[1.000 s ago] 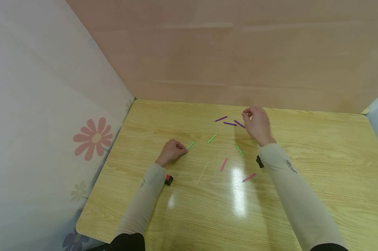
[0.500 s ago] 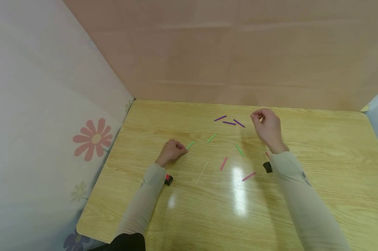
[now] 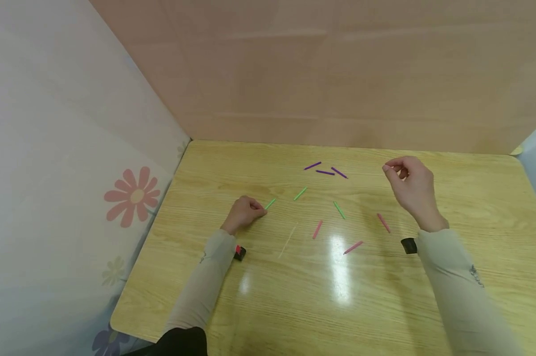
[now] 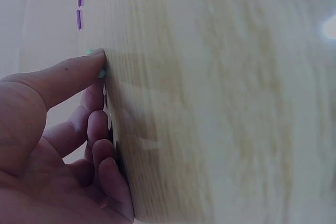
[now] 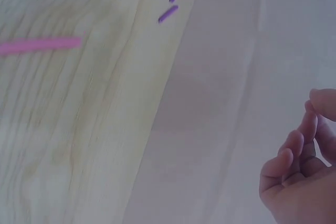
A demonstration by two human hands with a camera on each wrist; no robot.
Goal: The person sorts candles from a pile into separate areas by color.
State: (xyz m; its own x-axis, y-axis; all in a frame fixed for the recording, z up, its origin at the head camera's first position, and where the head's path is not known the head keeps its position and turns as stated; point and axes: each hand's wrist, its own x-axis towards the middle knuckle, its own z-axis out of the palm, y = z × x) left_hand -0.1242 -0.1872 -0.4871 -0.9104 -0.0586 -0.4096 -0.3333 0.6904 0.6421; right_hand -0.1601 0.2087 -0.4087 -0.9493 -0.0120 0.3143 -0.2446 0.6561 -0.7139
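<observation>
Glossy wood-grain table (image 3: pixel 428 306): both hands (image 3: pixel 243 211) curled empty beside thin sticks (image 3: pixel 325 172).

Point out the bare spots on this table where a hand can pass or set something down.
Bare: the near strip of table between the sleeves, and the far-left corner behind the left hand. Crowded: the middle, with purple sticks, green sticks and pink sticks.

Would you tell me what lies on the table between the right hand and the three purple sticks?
Only bare wood, in the head view: nothing lies between the raised right hand and the purple sticks.
</observation>
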